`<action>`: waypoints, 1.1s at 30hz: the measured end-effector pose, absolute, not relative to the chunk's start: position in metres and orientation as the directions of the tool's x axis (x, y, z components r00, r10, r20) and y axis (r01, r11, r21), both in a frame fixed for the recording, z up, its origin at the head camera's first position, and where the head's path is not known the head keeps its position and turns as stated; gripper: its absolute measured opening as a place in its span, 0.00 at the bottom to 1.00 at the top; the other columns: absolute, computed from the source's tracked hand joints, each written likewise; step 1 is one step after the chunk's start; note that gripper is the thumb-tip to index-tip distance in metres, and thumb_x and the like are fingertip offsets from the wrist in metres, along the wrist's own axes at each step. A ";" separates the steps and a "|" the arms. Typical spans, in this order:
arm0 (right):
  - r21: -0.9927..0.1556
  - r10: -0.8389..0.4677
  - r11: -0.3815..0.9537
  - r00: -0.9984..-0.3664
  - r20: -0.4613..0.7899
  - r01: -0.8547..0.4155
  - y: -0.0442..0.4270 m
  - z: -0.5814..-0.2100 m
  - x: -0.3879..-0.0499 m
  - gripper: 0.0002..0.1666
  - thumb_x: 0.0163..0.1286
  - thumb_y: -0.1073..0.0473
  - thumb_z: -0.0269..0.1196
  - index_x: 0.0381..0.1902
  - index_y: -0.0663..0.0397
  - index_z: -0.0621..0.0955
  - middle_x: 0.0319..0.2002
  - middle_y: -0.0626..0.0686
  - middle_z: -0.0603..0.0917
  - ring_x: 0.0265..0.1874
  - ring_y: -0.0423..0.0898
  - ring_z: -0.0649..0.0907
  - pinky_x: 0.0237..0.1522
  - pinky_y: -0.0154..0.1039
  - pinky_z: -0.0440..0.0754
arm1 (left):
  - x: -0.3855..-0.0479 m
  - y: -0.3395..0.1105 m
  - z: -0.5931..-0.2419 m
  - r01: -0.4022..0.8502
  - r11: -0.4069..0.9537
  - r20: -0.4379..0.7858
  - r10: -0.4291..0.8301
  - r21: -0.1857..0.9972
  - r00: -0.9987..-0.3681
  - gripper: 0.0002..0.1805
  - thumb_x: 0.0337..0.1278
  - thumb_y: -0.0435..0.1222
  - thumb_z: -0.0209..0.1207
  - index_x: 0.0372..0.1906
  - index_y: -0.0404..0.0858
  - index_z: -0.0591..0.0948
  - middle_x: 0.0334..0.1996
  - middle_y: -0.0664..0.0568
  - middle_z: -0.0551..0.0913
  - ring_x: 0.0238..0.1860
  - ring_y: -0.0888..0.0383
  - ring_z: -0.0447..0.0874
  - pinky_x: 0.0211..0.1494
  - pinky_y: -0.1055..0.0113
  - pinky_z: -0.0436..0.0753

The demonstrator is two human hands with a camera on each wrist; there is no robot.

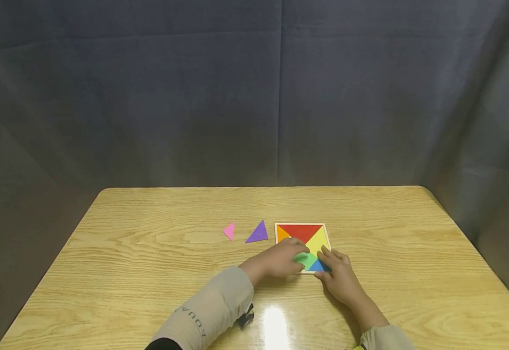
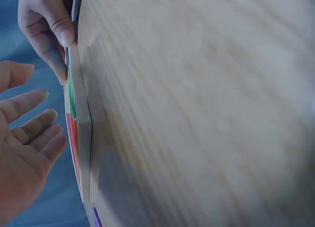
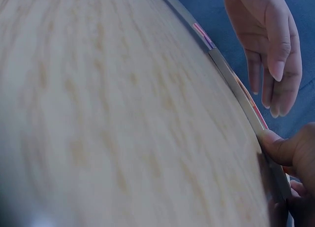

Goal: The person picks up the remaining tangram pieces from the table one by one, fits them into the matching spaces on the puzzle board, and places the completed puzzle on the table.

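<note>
A wooden tangram tray (image 1: 324,230) lies on the table, holding red (image 1: 300,232), yellow (image 1: 318,241), orange (image 1: 282,234), green (image 1: 310,261) and blue (image 1: 317,266) pieces. My left hand (image 1: 282,258) hovers over the tray's left front part with loosely extended fingers; the left wrist view shows a gap between it and the tray. At the front right corner, my right hand (image 1: 342,279) grips the tray, its thumb (image 3: 275,145) against the front edge and fingers over the right side. My left hand hides part of the tray's contents.
Left of the tray lie a purple triangle (image 1: 258,233) and, farther left, a smaller pink triangle (image 1: 230,231). The wooden table (image 1: 149,262) extends around them. A dark grey curtain (image 1: 193,107) hangs behind the table and along its sides.
</note>
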State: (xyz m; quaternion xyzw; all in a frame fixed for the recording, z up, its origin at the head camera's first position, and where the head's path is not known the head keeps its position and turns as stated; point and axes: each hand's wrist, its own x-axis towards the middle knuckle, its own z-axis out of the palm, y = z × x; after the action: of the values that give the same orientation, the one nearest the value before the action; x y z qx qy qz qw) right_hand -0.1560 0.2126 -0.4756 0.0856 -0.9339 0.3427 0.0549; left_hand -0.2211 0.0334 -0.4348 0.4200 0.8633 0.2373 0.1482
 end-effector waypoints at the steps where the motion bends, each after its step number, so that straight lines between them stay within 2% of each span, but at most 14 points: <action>1: -0.629 -0.123 0.752 -0.979 0.160 -0.197 0.212 -0.475 -0.156 0.28 0.54 0.64 0.61 0.52 0.71 0.69 0.57 0.64 0.64 0.56 0.62 0.57 0.52 0.57 0.58 | -0.222 0.032 -0.435 0.648 0.534 -0.051 0.791 0.542 -0.609 0.21 0.52 0.38 0.52 0.54 0.38 0.70 0.53 0.52 0.67 0.54 0.59 0.63 0.54 0.68 0.64; 10: -0.640 -0.122 0.746 -0.983 0.140 -0.184 0.212 -0.477 -0.156 0.28 0.55 0.64 0.61 0.53 0.71 0.69 0.58 0.63 0.63 0.57 0.62 0.57 0.53 0.57 0.58 | -0.225 0.020 -0.435 0.649 0.552 -0.021 0.770 0.523 -0.638 0.25 0.49 0.36 0.54 0.55 0.37 0.69 0.52 0.50 0.68 0.51 0.58 0.66 0.50 0.70 0.67; 16: -0.626 -0.123 0.753 -0.978 0.168 -0.202 0.212 -0.477 -0.157 0.28 0.54 0.64 0.62 0.51 0.72 0.70 0.57 0.64 0.64 0.56 0.62 0.58 0.52 0.57 0.58 | -0.225 0.016 -0.434 0.645 0.557 -0.016 0.763 0.523 -0.646 0.25 0.47 0.35 0.54 0.55 0.36 0.69 0.51 0.50 0.70 0.53 0.57 0.65 0.53 0.69 0.65; 23: -0.629 -0.123 0.754 -0.981 0.148 -0.189 0.213 -0.476 -0.156 0.28 0.54 0.64 0.61 0.52 0.71 0.69 0.57 0.64 0.63 0.56 0.62 0.57 0.53 0.57 0.57 | -0.226 0.010 -0.433 0.638 0.576 -0.032 0.755 0.511 -0.655 0.24 0.47 0.34 0.51 0.55 0.38 0.69 0.53 0.49 0.68 0.55 0.54 0.62 0.56 0.66 0.62; 33: -0.631 -0.120 0.756 -0.984 0.128 -0.174 0.212 -0.476 -0.156 0.28 0.55 0.64 0.60 0.53 0.71 0.68 0.58 0.64 0.63 0.57 0.62 0.56 0.54 0.56 0.56 | -0.226 0.002 -0.431 0.611 0.574 -0.018 0.737 0.546 -0.676 0.24 0.49 0.33 0.53 0.55 0.34 0.69 0.52 0.47 0.68 0.54 0.55 0.64 0.55 0.68 0.63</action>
State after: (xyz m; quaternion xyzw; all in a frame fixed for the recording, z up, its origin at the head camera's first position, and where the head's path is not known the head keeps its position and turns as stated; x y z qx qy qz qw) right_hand -0.1564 0.2125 -0.4758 0.0785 -0.9362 0.3404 0.0400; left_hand -0.2255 0.0020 -0.4306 0.3835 0.8786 0.2572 0.1222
